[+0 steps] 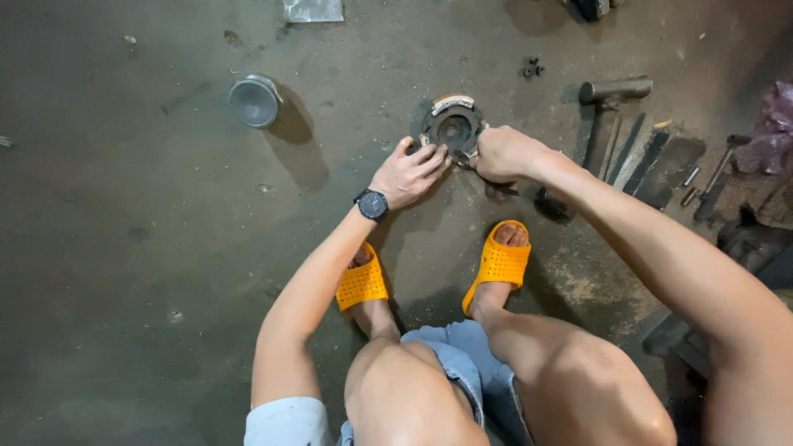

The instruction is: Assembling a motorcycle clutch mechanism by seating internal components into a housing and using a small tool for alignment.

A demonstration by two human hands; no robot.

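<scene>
- Squatting over the dark concrete floor (124, 248), I have both hands on a round, dark metal clutch-like disc with pale curved pads around its rim (453, 125), which lies at the upper centre of the frame, just above my orange perforated slippers (500, 263).
- My left hand (406, 175) rests against the disc's lower left edge, fingers together and curled, fingertips pinching at the rim.
- My right hand (505, 154) is closed into a fist at the disc's lower right edge; whether it grips a small tool or a part of the disc, I cannot tell.
- Judging progress: the disc looks whole, with one pale pad visible on its top edge, so I would say the work on it is at an early or middle stage.
- It lies flat, face up, its central hole pointing towards the camera; being round, it has no clear long axis.
- A grey steel hammer (611, 91) lies at the upper right, a shiny round metal cup (254, 101) at the upper left.
</scene>
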